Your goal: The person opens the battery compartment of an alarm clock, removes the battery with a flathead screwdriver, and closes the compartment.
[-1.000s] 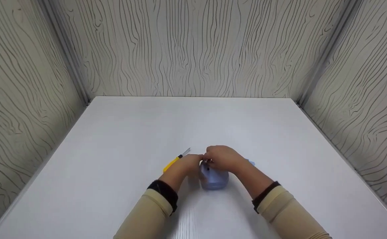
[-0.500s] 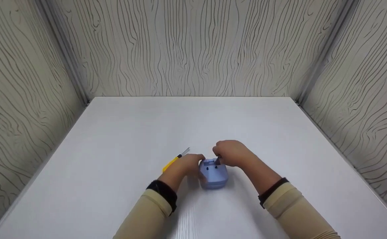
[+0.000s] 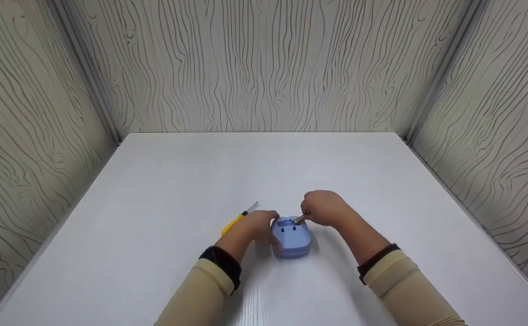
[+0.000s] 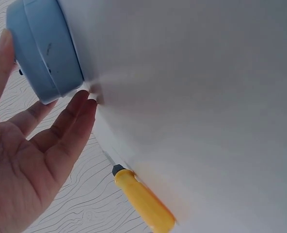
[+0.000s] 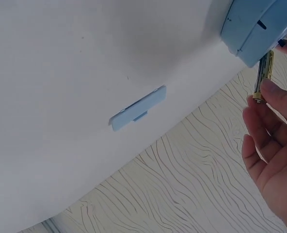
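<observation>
From over the person's shoulders, I see the left hand (image 3: 260,225) gripping the left side of a blue case (image 3: 292,244) on the white tabletop (image 3: 191,176). Two black pegs stand on the case's upper face. The right hand (image 3: 325,207) pinches a battery (image 3: 300,219), which slants into the case's far right corner; the case lies nearer the person than that hand, and to its left. Just left of the left hand lies a screwdriver (image 3: 233,223), tip pointing away.

From the left wrist, the thumb presses the case's pegged face while the fingers reach round its side. The screwdriver's yellow handle rests on the tabletop, apart from the fingers.

From the right wrist, thumb and fingertips hold the battery's outer end; the other meets the case, how deep I can't tell. A blue panel (image 5: 139,108) lies on the tabletop, apart from the hand.
</observation>
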The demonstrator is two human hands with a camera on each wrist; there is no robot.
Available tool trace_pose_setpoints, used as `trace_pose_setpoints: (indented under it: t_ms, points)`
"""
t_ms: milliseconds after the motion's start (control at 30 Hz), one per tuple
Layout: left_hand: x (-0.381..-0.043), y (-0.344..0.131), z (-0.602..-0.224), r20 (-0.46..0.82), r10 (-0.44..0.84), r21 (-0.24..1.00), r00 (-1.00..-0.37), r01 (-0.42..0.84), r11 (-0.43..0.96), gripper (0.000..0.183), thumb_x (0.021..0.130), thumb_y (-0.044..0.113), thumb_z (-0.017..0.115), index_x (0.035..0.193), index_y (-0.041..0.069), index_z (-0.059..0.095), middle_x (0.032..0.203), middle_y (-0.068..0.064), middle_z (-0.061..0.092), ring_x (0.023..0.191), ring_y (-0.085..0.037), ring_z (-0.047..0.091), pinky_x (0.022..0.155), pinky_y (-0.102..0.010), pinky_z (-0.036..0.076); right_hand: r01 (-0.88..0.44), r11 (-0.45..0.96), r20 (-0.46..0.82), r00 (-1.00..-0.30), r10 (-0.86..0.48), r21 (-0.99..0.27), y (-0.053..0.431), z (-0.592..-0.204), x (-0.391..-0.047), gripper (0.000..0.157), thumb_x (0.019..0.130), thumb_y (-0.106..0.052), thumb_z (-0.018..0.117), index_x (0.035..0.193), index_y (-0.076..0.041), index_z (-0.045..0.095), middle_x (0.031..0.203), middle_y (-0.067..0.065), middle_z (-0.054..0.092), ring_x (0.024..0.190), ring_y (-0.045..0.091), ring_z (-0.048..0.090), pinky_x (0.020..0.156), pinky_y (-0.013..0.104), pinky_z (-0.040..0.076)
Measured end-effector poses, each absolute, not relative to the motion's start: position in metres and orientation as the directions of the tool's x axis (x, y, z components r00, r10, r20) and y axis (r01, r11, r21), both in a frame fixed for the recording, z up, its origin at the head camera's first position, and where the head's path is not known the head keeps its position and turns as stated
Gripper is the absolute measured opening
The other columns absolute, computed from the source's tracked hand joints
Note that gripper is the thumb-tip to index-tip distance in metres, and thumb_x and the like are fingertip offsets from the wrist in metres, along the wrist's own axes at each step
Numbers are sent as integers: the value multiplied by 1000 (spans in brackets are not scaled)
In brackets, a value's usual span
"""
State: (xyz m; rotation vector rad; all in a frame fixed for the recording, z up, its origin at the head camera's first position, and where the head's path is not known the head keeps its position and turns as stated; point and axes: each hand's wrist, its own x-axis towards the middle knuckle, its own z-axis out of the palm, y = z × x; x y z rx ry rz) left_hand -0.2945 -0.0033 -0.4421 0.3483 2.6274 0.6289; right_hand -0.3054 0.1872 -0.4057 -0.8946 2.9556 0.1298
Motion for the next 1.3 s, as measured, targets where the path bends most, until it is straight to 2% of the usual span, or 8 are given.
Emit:
trace_pose_setpoints:
  t_ms: [267,533,733,933,1167,1300]
  points:
    - [-294,-4,-441,-355,318,499,-879,109,860,83,58,33,86,131,18,49,124,-4,55,106,-18,50,97,-40,39,-363,914,-70,-922,-380,-180,205,-416,-322,8,83,-14,66,87,-12,73,83,-2,64,81,16,58,76,35,48]
    - [-294,-3,-440,-359,307,489,-881,103,866,83,58,34,86,131,18,49,126,-3,54,109,-19,50,98,-41,38,-197,958,-82,-972,-218,-210,216,-431,-336,14,84,-15,63,93,-9,73,95,5,67,95,25,60,85,42,47]
    - [-295,-1,-443,-356,308,474,-882,114,873,81,59,33,85,130,19,49,126,-3,54,114,-21,49,99,-42,37,-139,979,-91,-984,-154,-151,224,-442,-341,13,84,-16,64,91,-11,73,95,4,68,91,25,61,80,41,48]
    - [-295,-1,-444,-370,300,485,-879,93,870,80,59,32,85,130,20,50,124,-3,55,109,-21,50,99,-44,37,-99,987,-75,-991,-109,-127,230,-452,-346,11,79,-13,64,85,-10,73,82,3,67,71,19,58,68,39,50]
    - [-295,-3,-444,-359,311,467,-880,119,876,81,60,36,85,130,19,49,125,-3,54,114,-21,49,99,-43,37,-129,990,-57,-990,-132,-47,230,-455,-348,9,78,-12,62,73,-10,69,69,2,62,60,17,51,54,35,47]
    - [-295,-3,-442,-363,307,476,-880,108,873,81,59,34,85,131,19,49,126,-3,54,115,-21,48,100,-43,36,-130,991,-84,-988,-131,-6,230,-454,-349,12,81,-11,59,71,-10,65,66,2,57,59,19,49,52,34,45]
